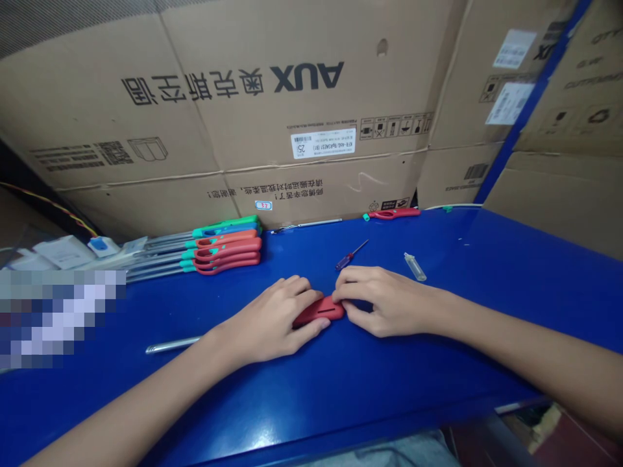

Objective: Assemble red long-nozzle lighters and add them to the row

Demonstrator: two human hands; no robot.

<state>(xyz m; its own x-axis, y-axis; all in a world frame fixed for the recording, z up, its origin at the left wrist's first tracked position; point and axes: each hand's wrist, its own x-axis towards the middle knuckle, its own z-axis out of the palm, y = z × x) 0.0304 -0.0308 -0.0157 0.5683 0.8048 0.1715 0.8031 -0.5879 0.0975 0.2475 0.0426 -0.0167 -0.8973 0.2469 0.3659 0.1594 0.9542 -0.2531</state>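
Observation:
A red long-necked lighter [332,309] lies low over the blue table, its metal tube [170,346] sticking out to the left beneath my left forearm. Wrapped around the red handle is my left hand [280,318], thumb along the near side. The fingers of my right hand [374,298] are closed on the handle's right end; whether a small part sits between them is hidden. Just beyond my right hand lies a small screwdriver [344,261] with a purple handle. A clear plastic piece [415,266], like a small fuel tank, rests to the right of it.
Several finished-looking lighters [228,253] with red, orange, blue and green handles are stacked at the back left. A red lighter handle [394,213] and a thin metal rod [318,222] lie by the cardboard wall [292,130]. White boxes [63,250] stand at far left on the blue table [233,415].

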